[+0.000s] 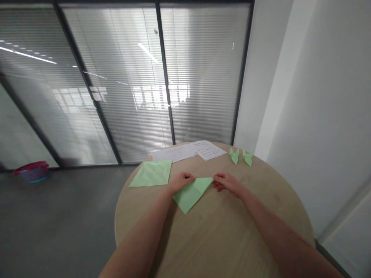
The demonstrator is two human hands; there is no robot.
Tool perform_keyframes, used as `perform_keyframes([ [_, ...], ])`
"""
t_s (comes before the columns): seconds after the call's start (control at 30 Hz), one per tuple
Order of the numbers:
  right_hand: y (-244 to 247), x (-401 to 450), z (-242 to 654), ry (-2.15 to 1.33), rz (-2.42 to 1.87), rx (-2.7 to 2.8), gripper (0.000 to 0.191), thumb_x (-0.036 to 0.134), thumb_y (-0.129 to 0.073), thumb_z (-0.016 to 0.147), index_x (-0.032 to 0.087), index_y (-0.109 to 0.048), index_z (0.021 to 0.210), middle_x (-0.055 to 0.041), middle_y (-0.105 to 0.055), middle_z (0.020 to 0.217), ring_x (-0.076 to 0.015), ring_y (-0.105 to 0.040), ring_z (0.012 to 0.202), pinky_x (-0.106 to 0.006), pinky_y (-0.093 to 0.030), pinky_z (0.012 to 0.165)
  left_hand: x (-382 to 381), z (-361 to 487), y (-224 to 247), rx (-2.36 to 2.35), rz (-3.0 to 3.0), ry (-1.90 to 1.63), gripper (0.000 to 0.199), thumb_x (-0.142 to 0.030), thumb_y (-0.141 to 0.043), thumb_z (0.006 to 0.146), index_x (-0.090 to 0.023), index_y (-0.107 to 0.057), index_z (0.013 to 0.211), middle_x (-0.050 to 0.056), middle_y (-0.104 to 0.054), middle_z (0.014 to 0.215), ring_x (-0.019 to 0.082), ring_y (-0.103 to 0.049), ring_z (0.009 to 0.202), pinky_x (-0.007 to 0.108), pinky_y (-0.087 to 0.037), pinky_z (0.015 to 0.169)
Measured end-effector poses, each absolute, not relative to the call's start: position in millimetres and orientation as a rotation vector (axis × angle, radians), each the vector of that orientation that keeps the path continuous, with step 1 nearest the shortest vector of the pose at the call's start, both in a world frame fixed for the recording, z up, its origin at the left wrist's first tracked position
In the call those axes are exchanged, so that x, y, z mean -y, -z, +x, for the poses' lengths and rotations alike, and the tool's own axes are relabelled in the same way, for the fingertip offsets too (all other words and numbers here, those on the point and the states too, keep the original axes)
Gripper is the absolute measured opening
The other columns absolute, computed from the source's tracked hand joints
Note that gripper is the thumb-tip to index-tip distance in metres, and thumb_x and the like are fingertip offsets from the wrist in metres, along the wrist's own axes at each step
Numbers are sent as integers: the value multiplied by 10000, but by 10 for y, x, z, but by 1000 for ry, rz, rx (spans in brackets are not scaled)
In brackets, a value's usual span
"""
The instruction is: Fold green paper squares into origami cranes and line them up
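Observation:
A pale green sheet of paper (191, 195), folded to a kite-like shape with creases, is between my two hands over the round table. My left hand (181, 182) grips its upper left edge, thumb on top and the other fingers partly hidden. At the paper's right corner, my right hand (224, 182) pinches the tip between thumb and fingers. Left of my left hand lies another green sheet (153, 173), opened out and marked with crease lines. Two small folded green paper figures (234, 156) stand beyond my right hand.
White printed sheets (207, 150) lie at the far side of the round wooden table (220, 239). Behind it rises a glass partition (199, 77) with blinds. A white wall (327, 116) stands to the right. A red and purple basket (33, 172) is on the floor at left.

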State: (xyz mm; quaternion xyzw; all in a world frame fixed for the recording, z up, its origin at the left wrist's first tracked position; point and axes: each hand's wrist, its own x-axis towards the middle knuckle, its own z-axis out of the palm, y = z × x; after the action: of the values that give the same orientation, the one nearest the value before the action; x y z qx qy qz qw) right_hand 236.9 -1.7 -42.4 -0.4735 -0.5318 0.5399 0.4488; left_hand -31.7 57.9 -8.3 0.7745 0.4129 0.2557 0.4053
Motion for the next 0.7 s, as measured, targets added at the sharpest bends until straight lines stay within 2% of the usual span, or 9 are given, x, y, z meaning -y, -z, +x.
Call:
perform_keyframes([
  [0.23,444,6,2390,-1343,-1176,1320,302,421,-788,810,164,-631,823,-40,-693,752,-116,-620,587,-247,-539,573,-637,-343,148,-1052,1970,-627,464,-601,-644,746,-144,-662,669,-13,-518,597,122,-443,569,258,-309,545],
  [0.43,452,11,2375,-1291,-1170,1290,308,430,-783,777,177,-617,834,-36,-675,754,-152,-650,656,-261,-547,561,-639,-320,128,-1136,2099,-632,307,-400,-590,844,-141,-739,773,35,-651,704,168,-565,652,282,-410,619],
  [0.53,420,-9,2363,-1116,-1191,1289,305,461,-736,795,188,-609,839,-33,-675,767,-155,-646,624,-263,-530,529,-570,-273,31,-1220,2356,-835,217,-288,-636,833,-162,-782,931,89,-732,941,221,-650,851,330,-484,798],
  [0.6,372,-17,2349,-906,-1216,1289,294,476,-688,819,194,-609,849,-24,-675,759,-138,-611,546,-255,-496,493,-494,-233,-63,-1267,2457,-1104,263,-240,-644,837,-179,-771,1060,115,-722,1095,249,-650,1017,360,-481,924],
  [0.63,341,-12,2337,-787,-1226,1284,290,483,-661,836,198,-612,859,-20,-673,750,-132,-592,514,-254,-482,481,-451,-209,-111,-1312,2445,-1215,270,-215,-622,851,-180,-761,1079,120,-721,1099,253,-646,1049,368,-477,951],
  [0.7,268,29,2293,-556,-1221,1282,284,486,-603,885,203,-629,892,-22,-677,748,-140,-595,520,-260,-485,497,-369,-153,-192,-1362,2356,-1248,210,-219,-575,888,-178,-757,985,106,-732,987,241,-665,962,369,-496,913],
])
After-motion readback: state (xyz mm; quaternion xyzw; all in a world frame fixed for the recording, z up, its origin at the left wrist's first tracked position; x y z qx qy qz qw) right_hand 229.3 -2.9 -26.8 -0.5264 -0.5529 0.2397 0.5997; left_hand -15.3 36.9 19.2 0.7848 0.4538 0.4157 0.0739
